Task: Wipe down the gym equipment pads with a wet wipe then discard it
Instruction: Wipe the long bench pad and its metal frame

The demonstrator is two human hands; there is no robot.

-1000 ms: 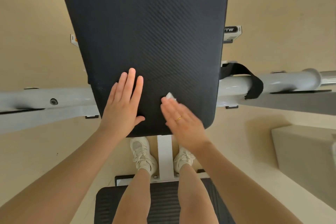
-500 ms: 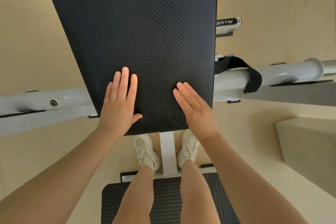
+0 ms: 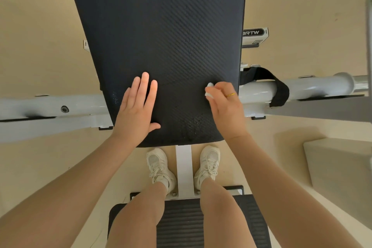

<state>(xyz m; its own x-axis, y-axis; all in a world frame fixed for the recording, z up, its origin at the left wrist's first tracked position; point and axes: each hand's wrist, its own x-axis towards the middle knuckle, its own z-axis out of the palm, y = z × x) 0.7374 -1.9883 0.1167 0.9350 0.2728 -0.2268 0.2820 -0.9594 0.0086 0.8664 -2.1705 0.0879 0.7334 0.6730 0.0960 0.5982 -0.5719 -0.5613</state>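
Now that my right hand [image 3: 225, 106] has slid out from the pad's middle to its edge at about 3 o'clock, my fingers have curled from flat into a bunch around the wet wipe [image 3: 209, 89], whose white corner pokes out at the knuckles. My left hand [image 3: 136, 108] stays flat and empty at 9 o'clock, bracing the black pad [image 3: 161, 26]. Damp streaks shine near 6 o'clock, so I judge this lower section nearly done; upper pad and discarding remain.

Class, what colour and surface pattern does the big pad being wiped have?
Dark navy-black pad with fine diagonal ribbing, clearest in the head view.
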